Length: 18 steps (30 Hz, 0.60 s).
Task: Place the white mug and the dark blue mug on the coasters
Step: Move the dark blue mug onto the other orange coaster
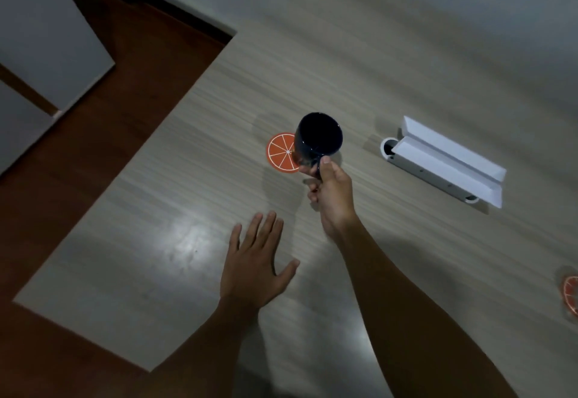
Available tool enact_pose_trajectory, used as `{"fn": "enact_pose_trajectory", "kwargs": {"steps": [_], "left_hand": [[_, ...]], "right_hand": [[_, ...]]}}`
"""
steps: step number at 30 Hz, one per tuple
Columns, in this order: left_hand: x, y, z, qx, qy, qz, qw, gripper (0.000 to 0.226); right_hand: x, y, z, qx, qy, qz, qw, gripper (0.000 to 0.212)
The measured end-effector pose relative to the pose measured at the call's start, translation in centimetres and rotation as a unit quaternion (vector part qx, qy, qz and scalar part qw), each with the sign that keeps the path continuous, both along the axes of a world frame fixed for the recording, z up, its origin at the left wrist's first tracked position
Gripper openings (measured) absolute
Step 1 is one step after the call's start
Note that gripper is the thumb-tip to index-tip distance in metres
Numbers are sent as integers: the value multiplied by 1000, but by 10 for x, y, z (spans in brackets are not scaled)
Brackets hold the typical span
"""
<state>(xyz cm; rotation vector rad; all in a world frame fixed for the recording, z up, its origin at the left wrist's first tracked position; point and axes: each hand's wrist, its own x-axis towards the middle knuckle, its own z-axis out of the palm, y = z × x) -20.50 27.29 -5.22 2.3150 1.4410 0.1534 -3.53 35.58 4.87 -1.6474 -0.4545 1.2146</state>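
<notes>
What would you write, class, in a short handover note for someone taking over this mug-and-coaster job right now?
Right hand: holds the dark blue mug by its handle, above the near orange-slice coaster; not set down yet.
Left hand: open, empty, over the table.
Second coaster: at the right edge of view, partly cut off.
White mug: not in view.
Done: nothing placed that shows.
Left: set the blue mug down, find and place the white one.
</notes>
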Motion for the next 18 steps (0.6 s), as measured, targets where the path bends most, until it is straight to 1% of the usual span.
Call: {"fn": "enact_pose_trajectory", "kwargs": {"steps": [6,13,18], "left_hand": [[0,0,2,-11,5,5,1000,84],[-1,1,3,-18,-1,7,1000,82],[-1,1,3,-15,-9,6,1000,81]], "right_hand": [[-16,17,-6,14,29,-6,999,32],[-25,23,-9,22,21,-14,999,33],[-29,22,-10,23,15,-2,1000,32]]}}
